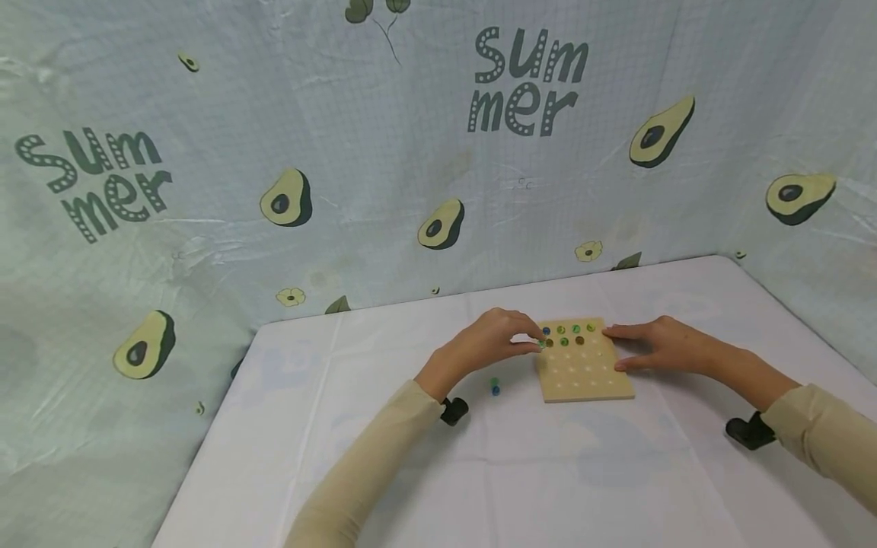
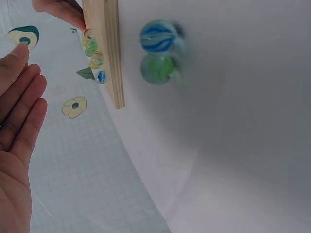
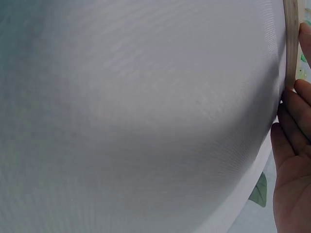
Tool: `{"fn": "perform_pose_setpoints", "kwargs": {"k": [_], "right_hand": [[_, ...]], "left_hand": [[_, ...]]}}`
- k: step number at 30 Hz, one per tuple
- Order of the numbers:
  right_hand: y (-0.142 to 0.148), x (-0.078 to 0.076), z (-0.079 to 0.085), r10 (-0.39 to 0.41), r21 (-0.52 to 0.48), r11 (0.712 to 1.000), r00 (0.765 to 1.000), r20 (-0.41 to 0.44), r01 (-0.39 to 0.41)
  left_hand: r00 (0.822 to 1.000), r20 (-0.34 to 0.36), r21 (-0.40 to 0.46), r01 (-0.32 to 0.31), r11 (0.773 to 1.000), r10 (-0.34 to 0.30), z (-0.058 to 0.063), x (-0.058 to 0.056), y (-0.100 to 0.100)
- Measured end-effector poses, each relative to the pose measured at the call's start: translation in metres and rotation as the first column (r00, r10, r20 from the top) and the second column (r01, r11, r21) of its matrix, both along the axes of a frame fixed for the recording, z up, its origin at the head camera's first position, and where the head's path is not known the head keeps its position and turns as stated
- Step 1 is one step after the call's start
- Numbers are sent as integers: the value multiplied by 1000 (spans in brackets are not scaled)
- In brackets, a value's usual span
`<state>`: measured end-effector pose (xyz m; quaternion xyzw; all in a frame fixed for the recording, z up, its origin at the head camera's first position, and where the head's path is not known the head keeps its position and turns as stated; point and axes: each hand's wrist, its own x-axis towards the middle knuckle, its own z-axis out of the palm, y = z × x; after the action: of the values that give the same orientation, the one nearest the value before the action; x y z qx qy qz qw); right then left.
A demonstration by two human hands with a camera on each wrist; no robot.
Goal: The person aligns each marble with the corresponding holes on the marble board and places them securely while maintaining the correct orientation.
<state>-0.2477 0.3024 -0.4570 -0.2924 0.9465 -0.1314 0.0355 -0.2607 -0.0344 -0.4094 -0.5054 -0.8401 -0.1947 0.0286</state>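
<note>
A square wooden board with rows of small hollows lies on the table, several glass marbles sitting in its two far rows. At the board's left edge, my left hand pinches a greenish marble between thumb and fingertips, just above the second row. That marble cannot be made out in the left wrist view. My right hand rests against the board's right edge with fingers and thumb spread and fairly straight. In the right wrist view, its fingers touch the board's side.
Left of the board, a blue-striped marble and a green marble lie touching on the white table. Behind the table hangs a pale sheet printed with avocados. Black wrist-camera mounts stick out under both forearms.
</note>
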Motion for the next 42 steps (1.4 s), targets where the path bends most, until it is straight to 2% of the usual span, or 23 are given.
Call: {"fn": "perform_pose_setpoints", "kwargs": {"k": [11,21,26,30,37,42], "right_hand": [[4,-1,0,-18,38,999,1000,12,18],[6,1,-5,-41,-30,999,999,20,42],[5,0,-6,-35,-35,999,999,17,35],[6,0,-5,-32,-35,999,999,15,32],[8,0,-2,-14,-44,999,1000,19,15],[7,-1,-2,-8,-53,999,999,39,10]], "left_hand": [[997,66,25,-37,999,35,4,-9,28],[988,131,69,-94,993,84,-3,-22,58],[975,166,50,-156,986,146,-3,-23,68],[966,167,6,-200,980,196,-1,-25,74],[960,173,-64,-213,975,221,-3,-31,84],[937,217,-72,-265,962,274,-4,-33,85]]}}
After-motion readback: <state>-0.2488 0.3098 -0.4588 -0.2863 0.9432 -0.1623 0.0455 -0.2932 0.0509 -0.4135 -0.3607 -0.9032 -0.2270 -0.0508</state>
